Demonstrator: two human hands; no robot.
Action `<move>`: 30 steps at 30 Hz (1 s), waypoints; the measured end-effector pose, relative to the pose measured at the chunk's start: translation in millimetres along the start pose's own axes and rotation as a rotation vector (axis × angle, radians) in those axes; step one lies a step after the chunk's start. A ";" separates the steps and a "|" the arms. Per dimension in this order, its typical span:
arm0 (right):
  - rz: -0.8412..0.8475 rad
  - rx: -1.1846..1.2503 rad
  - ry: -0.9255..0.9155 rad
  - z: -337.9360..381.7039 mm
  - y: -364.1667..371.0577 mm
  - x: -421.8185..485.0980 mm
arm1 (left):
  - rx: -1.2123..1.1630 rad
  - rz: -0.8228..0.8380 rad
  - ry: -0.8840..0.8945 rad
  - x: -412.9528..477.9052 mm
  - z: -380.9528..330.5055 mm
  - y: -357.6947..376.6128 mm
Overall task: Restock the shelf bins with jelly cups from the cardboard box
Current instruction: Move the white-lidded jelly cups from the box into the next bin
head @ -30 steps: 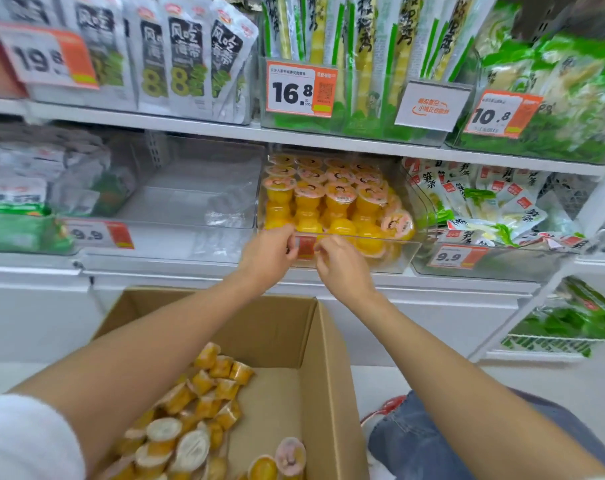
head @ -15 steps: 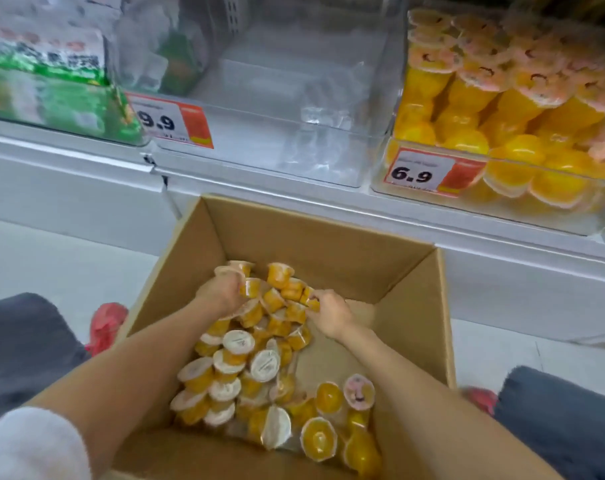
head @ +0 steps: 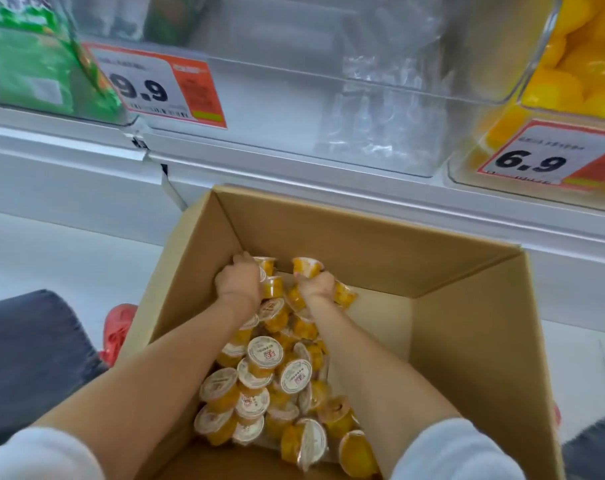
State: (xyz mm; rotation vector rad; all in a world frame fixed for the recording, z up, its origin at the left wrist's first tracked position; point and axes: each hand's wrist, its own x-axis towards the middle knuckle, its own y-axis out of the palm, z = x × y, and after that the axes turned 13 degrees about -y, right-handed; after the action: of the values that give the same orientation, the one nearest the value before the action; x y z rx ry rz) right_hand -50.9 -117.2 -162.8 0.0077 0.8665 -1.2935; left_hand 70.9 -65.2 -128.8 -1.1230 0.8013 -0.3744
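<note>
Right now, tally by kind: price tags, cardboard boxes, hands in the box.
Price tags: 2, the 9.9 tag and the 6.9 tag
Cardboard box: 1
Hands in the box: 2, left hand and right hand, each gripping jelly cups
Total: 5

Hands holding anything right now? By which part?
Left hand and right hand each grip jelly cups in the cardboard box, closed round the cup sides; count hidden.
</note>
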 end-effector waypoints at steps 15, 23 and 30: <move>0.013 -0.100 -0.611 10.8 -93.2 -95.3 | -0.298 0.222 0.174 -38.6 15.4 -62.0; -0.253 -0.180 -1.067 94.9 -154.6 -189.6 | -0.735 -0.235 0.494 -116.5 55.7 -187.7; -0.337 -0.088 -1.260 219.4 -176.9 -201.5 | -0.891 -0.504 0.494 -106.4 78.4 -301.7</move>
State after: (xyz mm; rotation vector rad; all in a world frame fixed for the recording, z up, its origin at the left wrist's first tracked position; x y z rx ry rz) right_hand -79.9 -108.0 182.3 -0.9560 -0.1835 -1.2477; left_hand 92.8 -70.2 199.7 -2.1321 1.1618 -0.7737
